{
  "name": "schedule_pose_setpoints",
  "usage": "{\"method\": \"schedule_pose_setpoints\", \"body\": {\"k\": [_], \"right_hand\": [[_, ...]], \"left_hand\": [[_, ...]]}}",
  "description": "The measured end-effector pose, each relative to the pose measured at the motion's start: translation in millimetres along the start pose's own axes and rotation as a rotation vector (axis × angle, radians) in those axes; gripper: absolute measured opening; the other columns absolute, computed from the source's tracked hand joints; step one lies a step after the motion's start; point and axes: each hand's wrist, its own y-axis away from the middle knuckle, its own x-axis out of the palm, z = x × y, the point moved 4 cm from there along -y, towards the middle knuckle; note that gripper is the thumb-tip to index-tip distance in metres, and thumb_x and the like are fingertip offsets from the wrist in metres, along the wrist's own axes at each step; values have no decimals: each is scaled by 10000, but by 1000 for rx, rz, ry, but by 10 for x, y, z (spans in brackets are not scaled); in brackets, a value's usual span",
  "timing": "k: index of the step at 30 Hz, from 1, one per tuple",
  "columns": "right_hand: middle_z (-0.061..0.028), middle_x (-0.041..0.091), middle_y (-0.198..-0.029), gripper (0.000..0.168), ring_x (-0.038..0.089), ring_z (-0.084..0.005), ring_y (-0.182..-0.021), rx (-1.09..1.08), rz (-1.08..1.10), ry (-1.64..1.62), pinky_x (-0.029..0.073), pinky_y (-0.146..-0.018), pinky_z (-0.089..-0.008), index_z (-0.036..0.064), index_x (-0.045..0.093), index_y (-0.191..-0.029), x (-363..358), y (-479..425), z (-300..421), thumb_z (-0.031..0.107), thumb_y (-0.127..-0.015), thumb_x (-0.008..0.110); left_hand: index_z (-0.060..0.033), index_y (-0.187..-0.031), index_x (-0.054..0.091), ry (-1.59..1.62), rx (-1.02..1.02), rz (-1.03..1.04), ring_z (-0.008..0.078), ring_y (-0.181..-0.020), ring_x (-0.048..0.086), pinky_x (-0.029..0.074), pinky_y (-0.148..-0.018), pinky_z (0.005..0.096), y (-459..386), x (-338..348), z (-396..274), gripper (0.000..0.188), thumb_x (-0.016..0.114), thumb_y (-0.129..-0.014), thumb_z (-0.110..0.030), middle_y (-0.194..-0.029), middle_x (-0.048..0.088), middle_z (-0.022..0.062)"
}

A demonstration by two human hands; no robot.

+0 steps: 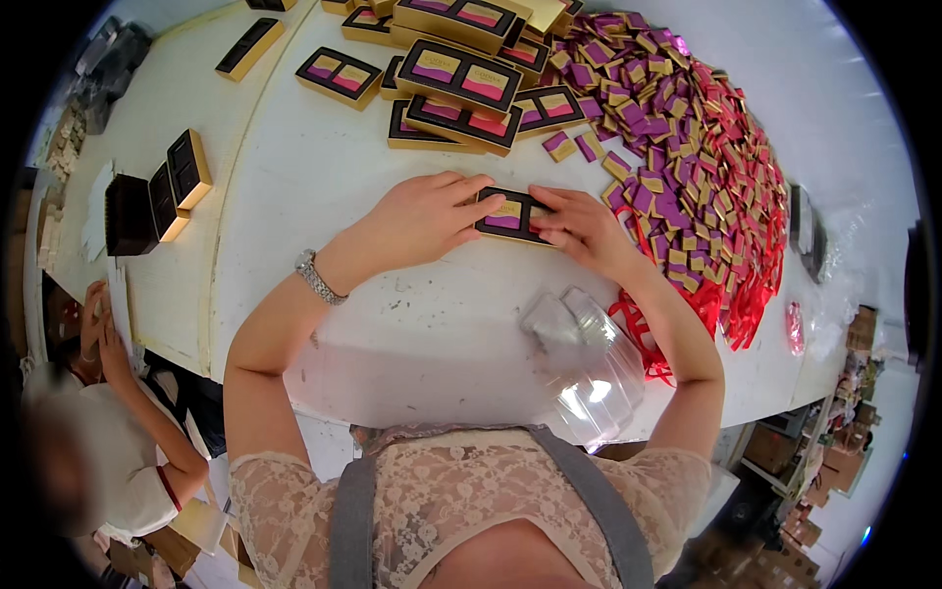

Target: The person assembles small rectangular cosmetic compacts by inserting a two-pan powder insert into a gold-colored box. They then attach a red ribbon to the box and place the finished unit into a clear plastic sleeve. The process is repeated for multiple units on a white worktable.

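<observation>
In front of me on the white table lies a gold gift box (524, 221) with a black two-compartment tray. My left hand (419, 221) holds its left end, fingertips over the rim. In the left compartment sits a gold-and-purple wrapped chocolate (503, 213) bearing Godiva writing. My right hand (581, 227) is at the other end, its fingers over the right compartment. A bit of pink or red shows beneath those fingers; the rest of that compartment is hidden. Beyond the hands, filled gold boxes (460, 77) are piled up.
Loose wrapped chocolates (662, 162) form a large heap at right, with red ribbons (703, 309) beside it. Clear plastic trays (581, 361) lie near the front edge. Tray-lined boxes (188, 169) and a dark brown box (131, 215) stand left. Another person (125, 449) sits at lower left.
</observation>
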Motion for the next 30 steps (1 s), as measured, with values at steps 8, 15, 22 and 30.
{"method": "schedule_pose_setpoints", "body": {"k": [8, 15, 22, 30], "right_hand": [[-139, 398, -1473, 571, 544, -327, -1150, -179, 62, 362, 492, -928, -401, 116, 526, -1308, -34, 97, 62, 263, -792, 720], [-152, 515, -1360, 631, 603, -332, -1053, -343, -94, 301, 547, -826, -355, 7, 494, -1289, 66, 71, 12, 281, -775, 739], [-128, 556, -1325, 405, 607, -342, -1013, -358, -267, 232, 530, -828, -386, 0, 621, -1157, -330, -198, 336, 222, -826, 694], [-30, 646, -1169, 299, 561, -264, -1085, -267, -590, 691, 488, -914, -365, 65, 673, -1080, -427, -1276, 0, 221, -826, 692]], "left_hand": [[-13, -994, 696, 836, -293, -558, 130, -780, 646, 513, -692, 263, -20, -1097, 1108, 230, 568, -933, -195, -806, 695, 78], [-212, -1469, 293, -584, -396, -354, 419, -1185, 508, 445, -991, 461, -708, -754, 3074, 758, 673, -820, -122, -1401, 396, 250], [-56, -1254, 565, 183, -667, -766, 250, -983, 643, 518, -832, 357, -364, -1094, 2738, 468, 644, -881, -328, -1016, 658, 134], [-52, -965, 617, 940, -1035, -399, 134, -504, 601, 435, -435, 232, 882, -592, 576, 441, 459, -977, -464, -701, 643, 50]]}}
